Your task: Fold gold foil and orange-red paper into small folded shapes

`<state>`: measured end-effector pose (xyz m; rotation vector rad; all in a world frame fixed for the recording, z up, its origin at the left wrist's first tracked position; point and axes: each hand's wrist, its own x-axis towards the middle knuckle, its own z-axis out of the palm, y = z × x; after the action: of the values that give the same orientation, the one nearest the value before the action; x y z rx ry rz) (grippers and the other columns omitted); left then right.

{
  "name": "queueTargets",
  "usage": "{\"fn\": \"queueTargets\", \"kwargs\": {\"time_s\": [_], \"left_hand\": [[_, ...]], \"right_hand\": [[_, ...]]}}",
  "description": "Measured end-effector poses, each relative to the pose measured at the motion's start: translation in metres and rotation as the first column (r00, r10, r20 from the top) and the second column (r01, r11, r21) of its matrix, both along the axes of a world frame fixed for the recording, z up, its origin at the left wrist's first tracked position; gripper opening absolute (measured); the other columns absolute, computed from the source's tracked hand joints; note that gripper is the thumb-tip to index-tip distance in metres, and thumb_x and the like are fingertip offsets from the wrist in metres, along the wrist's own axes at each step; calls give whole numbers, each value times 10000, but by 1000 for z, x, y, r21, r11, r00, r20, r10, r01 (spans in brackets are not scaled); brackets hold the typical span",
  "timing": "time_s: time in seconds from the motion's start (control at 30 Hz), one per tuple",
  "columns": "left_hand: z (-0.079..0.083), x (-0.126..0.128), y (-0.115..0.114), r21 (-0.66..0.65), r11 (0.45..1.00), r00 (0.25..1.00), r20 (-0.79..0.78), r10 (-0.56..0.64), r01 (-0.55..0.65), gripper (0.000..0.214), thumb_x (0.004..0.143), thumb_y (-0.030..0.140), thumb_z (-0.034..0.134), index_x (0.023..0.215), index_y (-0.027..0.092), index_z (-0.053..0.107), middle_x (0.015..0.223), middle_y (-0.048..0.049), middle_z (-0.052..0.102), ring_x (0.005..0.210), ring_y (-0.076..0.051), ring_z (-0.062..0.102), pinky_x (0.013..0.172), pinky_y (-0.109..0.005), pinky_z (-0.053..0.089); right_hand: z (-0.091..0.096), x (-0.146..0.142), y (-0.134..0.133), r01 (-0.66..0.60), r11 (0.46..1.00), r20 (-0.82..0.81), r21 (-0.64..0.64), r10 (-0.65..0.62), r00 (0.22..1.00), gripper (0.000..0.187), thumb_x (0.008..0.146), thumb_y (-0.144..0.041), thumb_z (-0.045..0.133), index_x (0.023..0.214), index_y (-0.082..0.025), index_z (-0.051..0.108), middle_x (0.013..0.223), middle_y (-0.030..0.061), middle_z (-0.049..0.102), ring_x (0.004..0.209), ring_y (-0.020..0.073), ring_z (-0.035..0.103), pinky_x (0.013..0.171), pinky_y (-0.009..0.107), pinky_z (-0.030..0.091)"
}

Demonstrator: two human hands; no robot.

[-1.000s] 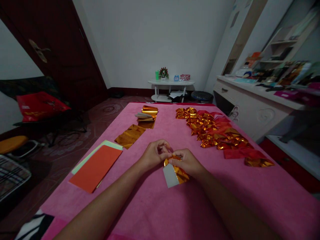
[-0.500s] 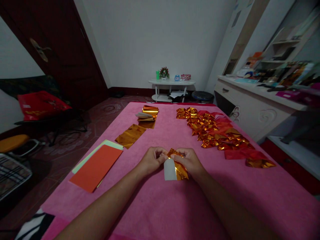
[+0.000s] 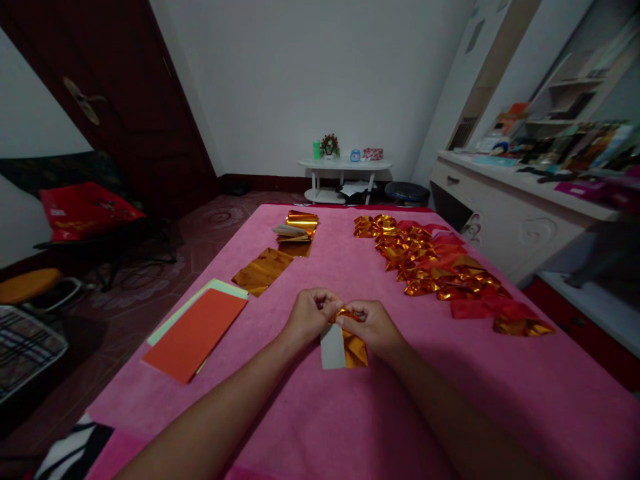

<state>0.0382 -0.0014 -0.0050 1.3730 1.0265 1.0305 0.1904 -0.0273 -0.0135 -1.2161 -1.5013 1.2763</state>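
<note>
Both of my hands pinch one folded sheet of gold foil paper [image 3: 345,347] just above the pink tabletop [image 3: 350,413]. My left hand [image 3: 309,315] grips its upper left edge with curled fingers. My right hand [image 3: 374,327] holds the upper right part. The sheet's white back faces me on the left, its gold side on the right.
A row of folded gold and red foil pieces [image 3: 435,267] runs along the right of the table. Flat gold sheets [image 3: 263,271] and a small gold stack [image 3: 296,227] lie at the far left. Orange and pale green paper [image 3: 195,333] lies near left. A white cabinet [image 3: 520,213] stands right.
The foil sheet has turned a little in my hands and hangs more upright, with the white back wider. My hands stay close together at the same spot.
</note>
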Motion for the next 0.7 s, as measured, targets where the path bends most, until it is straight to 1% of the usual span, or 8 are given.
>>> {"fn": "queueTargets", "kwargs": {"time_s": [0.1,0.17,0.23,0.3,0.43,0.5,0.57,0.7], "left_hand": [[-2,-5,10,58,995,993,-92,-70,76,212,698,307,668,658,100,648,571,-8,584,500,-81,471,495,-197,349],[-3,-6,20,54,985,977,-152,-152,162,200,695,297,662,667,99,658,578,-11,589,503,-82,470,492,-195,343],[-4,-4,30,68,968,949,-222,-222,242,183,694,282,656,694,100,678,604,-20,611,527,-93,496,509,-197,360],[-4,0,38,108,944,916,-298,-270,313,162,698,258,646,725,105,693,637,-27,634,562,-105,528,529,-199,377],[-5,8,53,178,875,833,-437,-340,450,126,720,216,619,736,118,696,663,-23,649,602,-115,557,548,-194,388],[-5,11,58,191,847,793,-497,-352,496,117,728,202,611,735,121,695,656,-16,646,603,-114,560,556,-194,393],[-5,12,61,202,833,765,-547,-341,516,112,733,191,610,752,124,697,658,-13,646,600,-113,563,563,-198,401],[-2,8,59,351,799,758,-624,-189,489,133,723,167,636,835,145,704,766,-29,658,678,-131,578,630,-226,431]], "right_hand": [[2,-1,3,12,1000,-49,5,-12,999,195,704,-333,650,775,-167,578,677,-10,594,591,118,551,555,227,415],[1,1,5,49,999,-19,18,-49,999,201,705,-305,641,825,-186,532,639,-39,566,558,107,533,538,217,403],[-2,3,7,98,992,93,77,-105,990,185,715,-268,619,828,-209,484,582,-72,517,512,96,496,502,200,364],[-5,6,8,132,978,246,161,-169,954,151,732,-233,585,808,-223,455,552,-82,495,490,95,479,480,195,325],[-6,12,8,166,948,495,273,-286,821,151,733,-228,595,787,-232,454,560,-70,522,497,105,480,477,207,284],[-5,15,8,178,933,546,312,-329,770,167,712,-211,618,791,-230,473,613,-57,550,530,107,490,496,210,295],[-2,17,9,143,928,565,345,-327,758,154,689,-165,619,778,-221,507,691,-38,573,585,110,507,531,211,322],[2,20,10,-49,942,589,331,-166,791,135,701,-90,552,718,-207,618,773,-6,589,651,115,527,578,218,358]]}}
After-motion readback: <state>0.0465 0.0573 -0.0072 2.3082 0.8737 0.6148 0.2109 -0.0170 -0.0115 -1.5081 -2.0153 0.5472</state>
